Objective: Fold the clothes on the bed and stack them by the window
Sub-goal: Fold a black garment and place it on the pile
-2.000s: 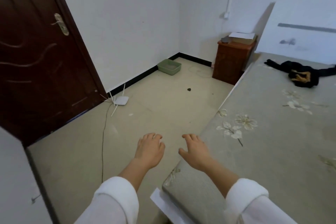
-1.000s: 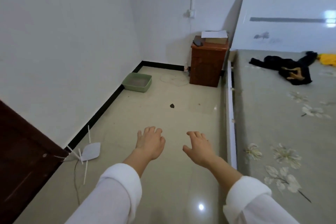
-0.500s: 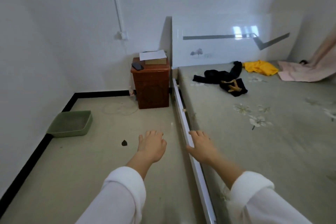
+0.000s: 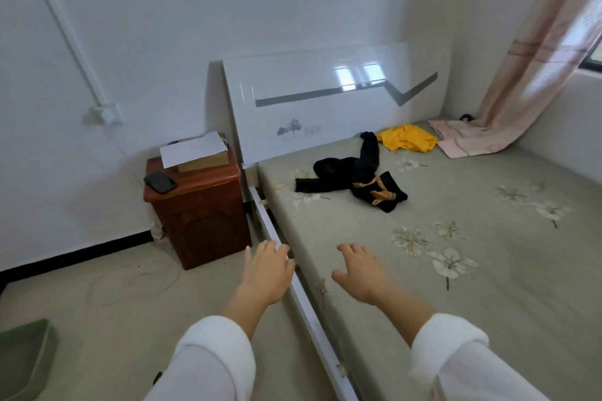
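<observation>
A: Bedroom, white walls. Bed (image 4: 508, 319) with a grey flowered sheet fills the right side. Clothes?
B: Black garment (image 4: 350, 177) crumpled near the headboard (image 4: 319, 107), yellow garment (image 4: 407, 137) just beyond it. Both unfolded. Curtain (image 4: 521, 75) hem lies on the far corner by the window (image 4: 596, 49).
A: Hands?
B: Left hand (image 4: 268, 273) over the bed rail (image 4: 309, 312), right hand (image 4: 361, 275) over the mattress edge. Fingers (image 4: 350, 249) loosely spread, holding nothing.

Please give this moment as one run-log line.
folding: not started | left hand: open, empty | right hand: open, empty | black garment: unfolded on bed | yellow garment: unfolded
</observation>
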